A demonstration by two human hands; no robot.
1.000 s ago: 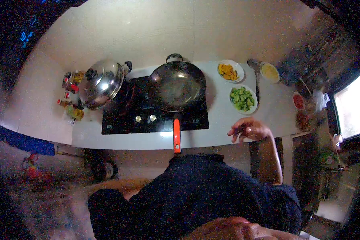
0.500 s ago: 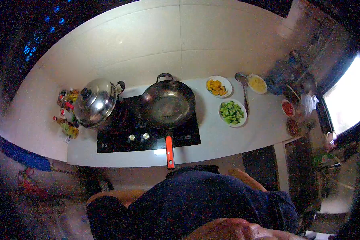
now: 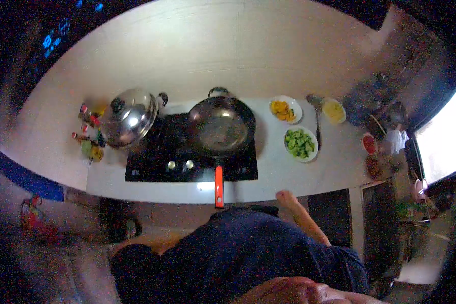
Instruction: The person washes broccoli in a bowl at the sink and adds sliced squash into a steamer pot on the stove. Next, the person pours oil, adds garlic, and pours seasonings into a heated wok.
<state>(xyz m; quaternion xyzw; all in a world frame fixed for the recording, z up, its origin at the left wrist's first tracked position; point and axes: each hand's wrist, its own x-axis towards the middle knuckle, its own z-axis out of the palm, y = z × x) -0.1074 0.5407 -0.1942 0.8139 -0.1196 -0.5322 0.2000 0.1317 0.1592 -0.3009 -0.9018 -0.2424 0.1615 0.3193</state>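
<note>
My right hand (image 3: 285,197) is at the front edge of the counter, to the right of the wok's red handle (image 3: 219,183) and apart from it. It looks small and blurred, so its fingers cannot be made out. Only part of my left forearm (image 3: 159,242) shows by my body; the hand itself is hidden. A dark wok (image 3: 221,126) with nothing visible in it rests on the right side of the black cooktop (image 3: 152,172), handle pointing toward me. Beyond my right hand lies a white plate of chopped green vegetables (image 3: 300,144).
A lidded steel pot (image 3: 130,119) stands on the cooktop's left, beside several bottles and packets (image 3: 88,134). Toward the right are a plate of yellow-orange pieces (image 3: 283,110), a ladle (image 3: 317,121), a pale-yellow dish (image 3: 333,110) and a small red-filled bowl (image 3: 369,144).
My right hand has come out from beside my body, reaching forward to the counter's edge. The view has shifted slightly. Wok, pot and plates keep their places.
</note>
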